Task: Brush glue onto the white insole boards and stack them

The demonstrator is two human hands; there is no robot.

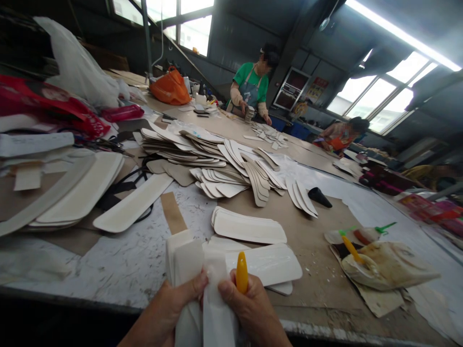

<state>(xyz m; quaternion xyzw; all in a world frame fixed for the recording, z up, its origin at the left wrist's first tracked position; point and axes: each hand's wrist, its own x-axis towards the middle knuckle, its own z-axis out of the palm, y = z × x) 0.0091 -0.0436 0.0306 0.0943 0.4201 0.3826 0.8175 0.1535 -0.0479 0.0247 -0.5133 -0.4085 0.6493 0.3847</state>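
Observation:
At the table's front edge, my left hand [184,301] is closed around several long white strips [184,262], thumb on top. My right hand [251,306] pinches the edge of another white strip [217,289] beside them. A yellow handle [242,272] with a small hole at its end sticks up from that same hand; the tool's working end is hidden. Just beyond my hands lie shiny white curved panels [265,264], with a small stack of similar panels [249,225] behind them.
Heaped white and grey pieces [202,154] spread across the mid-table. Larger white panels [83,193] lie left. To the right are a stained container [390,265] with a yellow handle in it, squeeze bottles [365,235] and a black cone [320,197]. A person in green [251,86] works opposite.

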